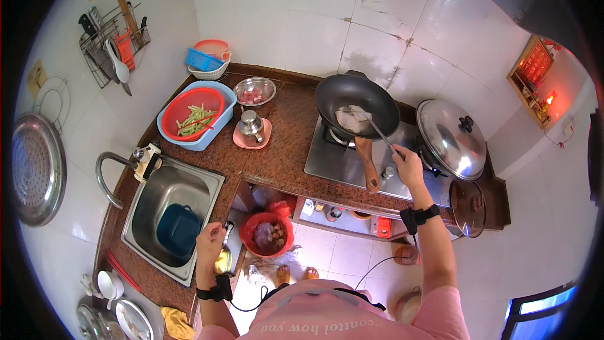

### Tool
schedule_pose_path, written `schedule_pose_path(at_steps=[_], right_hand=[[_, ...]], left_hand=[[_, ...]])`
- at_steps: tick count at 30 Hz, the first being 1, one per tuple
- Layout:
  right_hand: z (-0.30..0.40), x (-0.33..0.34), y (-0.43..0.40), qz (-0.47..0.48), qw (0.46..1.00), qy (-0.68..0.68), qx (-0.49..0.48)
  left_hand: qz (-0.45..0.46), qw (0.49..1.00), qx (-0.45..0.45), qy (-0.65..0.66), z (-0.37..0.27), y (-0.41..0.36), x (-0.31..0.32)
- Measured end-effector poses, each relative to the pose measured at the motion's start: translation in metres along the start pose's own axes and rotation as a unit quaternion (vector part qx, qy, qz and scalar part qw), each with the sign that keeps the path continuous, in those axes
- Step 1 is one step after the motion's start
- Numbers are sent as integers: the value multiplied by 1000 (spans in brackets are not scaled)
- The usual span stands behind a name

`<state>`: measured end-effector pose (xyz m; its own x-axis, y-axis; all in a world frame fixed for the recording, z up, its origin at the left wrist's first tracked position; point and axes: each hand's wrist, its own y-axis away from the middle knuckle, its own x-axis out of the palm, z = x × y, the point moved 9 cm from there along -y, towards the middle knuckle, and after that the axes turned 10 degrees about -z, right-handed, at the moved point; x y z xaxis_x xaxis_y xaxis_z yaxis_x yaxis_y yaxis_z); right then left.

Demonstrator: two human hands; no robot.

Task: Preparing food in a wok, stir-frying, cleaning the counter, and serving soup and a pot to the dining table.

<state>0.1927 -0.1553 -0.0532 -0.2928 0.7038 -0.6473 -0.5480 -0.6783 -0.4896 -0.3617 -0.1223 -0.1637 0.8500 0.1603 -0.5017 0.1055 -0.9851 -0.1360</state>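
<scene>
My right hand [409, 166] grips the dark handle of a metal spatula [380, 133], which reaches into a black wok [375, 89]. The spatula's end lies at pale pieces of food [350, 121], maybe fish or meat, in the wok. The wok sits over the left burner of a steel gas stove [325, 160], its wooden handle [365, 163] pointing toward me. Held at the sink's right rim, my left hand [211, 241] has curled fingers and shows nothing in them. Inside the steel sink [188, 186] is a dark blue basin [178, 231].
A lidded pan [450, 139] covers the right burner; a glass lid [467, 208] leans nearby. Cut green beans [196, 120] fill part of a red basket [172, 108]. Raw meat [252, 96] lies in a steel bowl [269, 87]. A red basin [247, 241] stands low by the cabinet.
</scene>
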Motion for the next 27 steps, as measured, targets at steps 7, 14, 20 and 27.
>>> schedule_pose_path(at_steps=[7,14,20,27], right_hand=[[11,6,4,42,999,20,-18],[-2,8,16,104,974,-46,195],[1,-61,42,-167,981,68,72],[-45,-66,219,-176,963,149,142]], left_hand=[[18,999,-12,33,-4,-10,4],[60,998,-23,0,12,-19,3],[121,992,-18,12,9,-30,25],[239,970,41,15,3,-31,99]])
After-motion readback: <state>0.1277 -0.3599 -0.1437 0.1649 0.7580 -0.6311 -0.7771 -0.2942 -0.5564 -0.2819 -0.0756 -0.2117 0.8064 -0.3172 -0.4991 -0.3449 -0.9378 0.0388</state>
